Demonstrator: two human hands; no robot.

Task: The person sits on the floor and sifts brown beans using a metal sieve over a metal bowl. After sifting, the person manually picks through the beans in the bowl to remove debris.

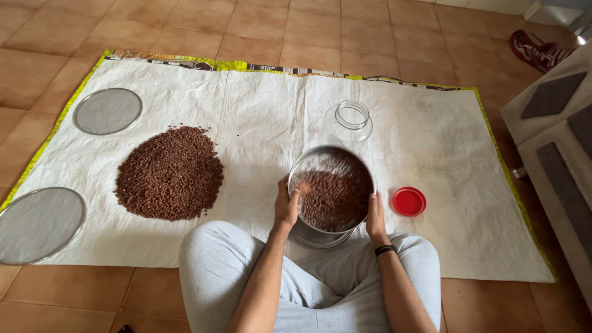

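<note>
Both hands clamp a round sieve [332, 188] of brown grains, left hand [286, 206] and right hand [375, 217] on opposite rims, over a steel bowl [317, 235] at the mat's [259, 117] near edge. Best kept level w/ even grip, so grains don't spill. Grain pile [169, 173] lies left; jar [351, 120] behind, red lid [409, 201] right. Tiled floor [259, 24] around.

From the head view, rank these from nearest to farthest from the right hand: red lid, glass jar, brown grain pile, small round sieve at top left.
From the right hand:
1. Red lid, just to its right.
2. Glass jar, ahead.
3. Brown grain pile, far left.
4. Small round sieve, top left corner.
</note>
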